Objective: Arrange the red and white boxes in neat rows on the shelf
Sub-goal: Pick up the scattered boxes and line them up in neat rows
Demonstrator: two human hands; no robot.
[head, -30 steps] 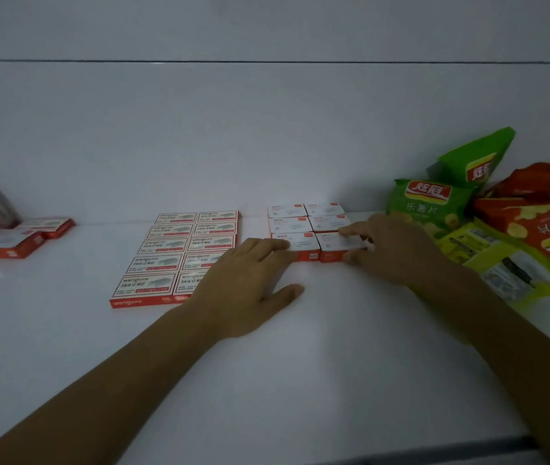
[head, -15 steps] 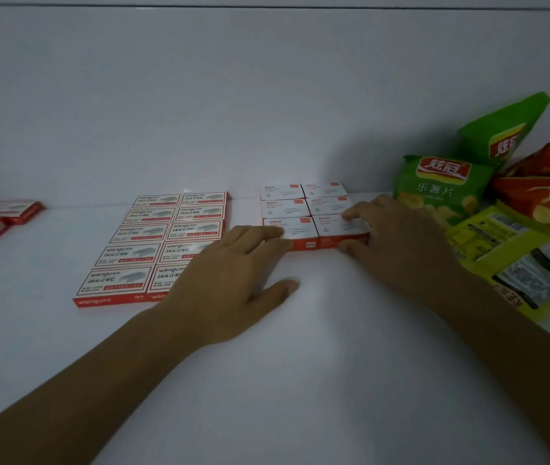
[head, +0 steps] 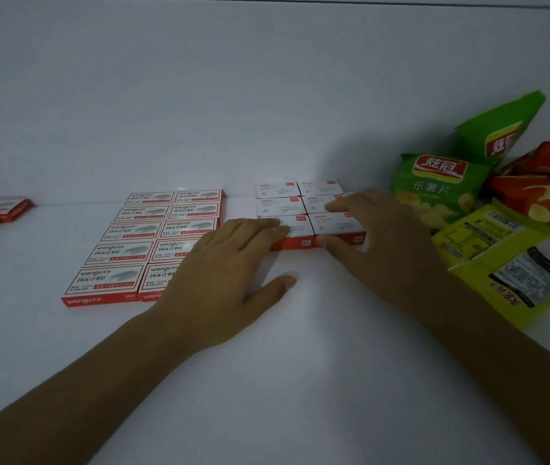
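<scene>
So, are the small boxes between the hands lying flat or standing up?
Lying flat: the small boxes show their printed white tops upward, only a low red front edge.

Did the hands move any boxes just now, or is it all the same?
Nothing really moved; only the camera view shifted. The left hand still presses on the front left small box, and the right hand still rests on the front right box. Nothing was picked up or let go. The big boxes stay in rows.
</scene>
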